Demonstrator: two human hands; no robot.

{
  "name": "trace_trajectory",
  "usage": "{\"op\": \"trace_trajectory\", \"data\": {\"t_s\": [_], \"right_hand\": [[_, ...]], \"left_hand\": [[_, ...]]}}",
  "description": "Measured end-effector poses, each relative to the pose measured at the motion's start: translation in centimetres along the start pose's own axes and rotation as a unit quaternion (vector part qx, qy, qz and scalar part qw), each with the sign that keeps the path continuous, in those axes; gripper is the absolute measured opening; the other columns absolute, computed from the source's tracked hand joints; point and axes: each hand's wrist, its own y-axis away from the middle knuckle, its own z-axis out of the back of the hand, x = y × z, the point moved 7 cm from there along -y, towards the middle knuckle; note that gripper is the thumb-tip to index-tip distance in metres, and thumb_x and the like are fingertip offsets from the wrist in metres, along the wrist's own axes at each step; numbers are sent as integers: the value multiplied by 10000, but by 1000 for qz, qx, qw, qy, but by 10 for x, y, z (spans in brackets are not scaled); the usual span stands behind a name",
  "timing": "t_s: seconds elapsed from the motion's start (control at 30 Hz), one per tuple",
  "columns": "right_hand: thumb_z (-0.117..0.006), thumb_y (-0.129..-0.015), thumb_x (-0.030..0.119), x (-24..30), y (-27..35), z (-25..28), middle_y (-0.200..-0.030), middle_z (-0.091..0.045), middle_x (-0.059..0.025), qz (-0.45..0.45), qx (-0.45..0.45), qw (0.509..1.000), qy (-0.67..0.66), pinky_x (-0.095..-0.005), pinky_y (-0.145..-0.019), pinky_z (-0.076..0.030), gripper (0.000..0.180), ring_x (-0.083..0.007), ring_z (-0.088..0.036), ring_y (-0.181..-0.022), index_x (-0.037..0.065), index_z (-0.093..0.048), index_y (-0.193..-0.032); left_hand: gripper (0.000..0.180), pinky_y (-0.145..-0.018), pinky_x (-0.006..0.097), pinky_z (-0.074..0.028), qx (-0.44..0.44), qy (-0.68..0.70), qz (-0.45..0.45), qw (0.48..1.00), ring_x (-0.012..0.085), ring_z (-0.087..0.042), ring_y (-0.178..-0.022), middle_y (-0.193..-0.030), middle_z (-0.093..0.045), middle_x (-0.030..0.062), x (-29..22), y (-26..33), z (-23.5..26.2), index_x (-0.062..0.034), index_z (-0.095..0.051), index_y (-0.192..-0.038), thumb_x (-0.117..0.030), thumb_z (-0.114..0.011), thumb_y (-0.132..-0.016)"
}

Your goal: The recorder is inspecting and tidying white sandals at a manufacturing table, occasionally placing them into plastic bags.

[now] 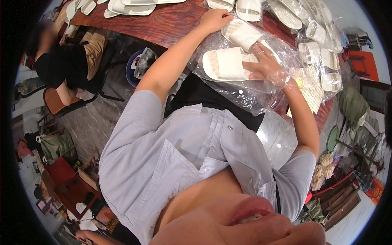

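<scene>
A pair of white slippers lies inside a clear plastic bag (253,94) on the table in front of me. The nearer slipper (230,63) has its strap facing up, and the farther slipper (243,34) lies angled beside it. My right hand (267,65) is spread over both footbeds, its fingertips at the openings of the straps, with clear plastic around the hand and wrist. At the far left of the bag, my left hand (215,20) is closed with curled fingers, apparently pinching the bag's edge beside the farther slipper's toe.
More white slippers (134,8) lie at the far left of the reddish wooden table (171,26). Several bagged slippers (314,53) crowd the right, beside a printed sheet (306,92). A blue bin (132,71) stands on the floor, and a person in black (65,61) sits at left.
</scene>
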Motion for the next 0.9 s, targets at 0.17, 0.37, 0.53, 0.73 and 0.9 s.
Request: {"op": "trace_trajectory", "data": {"t_s": [0.17,0.37,0.53,0.73,0.9], "right_hand": [[-751,-848,332,4,-51,-19,-1260,-646,-207,-21,53,998,-15,-567,-1142,-343,387,-429,-483,-1342,217,-752,-1217],[-691,-882,186,8,-68,-13,-1184,-708,-203,-101,3,993,-53,-479,-1092,-426,319,-410,-584,-1231,121,-753,-1188],[-653,-911,54,6,-5,5,-1148,-674,-259,-141,-141,979,-47,-472,-991,-491,256,-425,-612,-1155,85,-739,-1150],[-671,-866,29,-37,69,-2,-927,-689,-235,-296,-119,948,-13,-500,-853,-518,200,-433,-637,-944,75,-735,-1049],[-639,-878,8,-37,102,-15,-922,-680,-246,-334,-145,930,-39,-526,-879,-492,251,-455,-623,-940,54,-716,-1113]], "left_hand": [[343,-804,472,-541,-74,-4,12,997,368,-720,-942,-986,-764,137,-2,12,2,-110,-737,-1048,-428,-624,-989],[303,-765,473,-536,-141,46,26,989,366,-725,-867,-887,-751,162,-3,16,16,-68,-715,-1024,-350,-605,-1019],[242,-697,435,-543,-147,117,5,982,338,-726,-746,-781,-736,154,-1,13,18,-33,-702,-1009,-263,-628,-1017],[231,-684,413,-551,-125,168,68,976,302,-720,-690,-718,-720,132,35,-1,6,-22,-701,-965,-238,-635,-1016],[173,-842,508,-550,-106,189,43,975,452,-689,-933,-957,-698,253,37,-8,12,30,-675,-977,-138,-643,-948]]}}
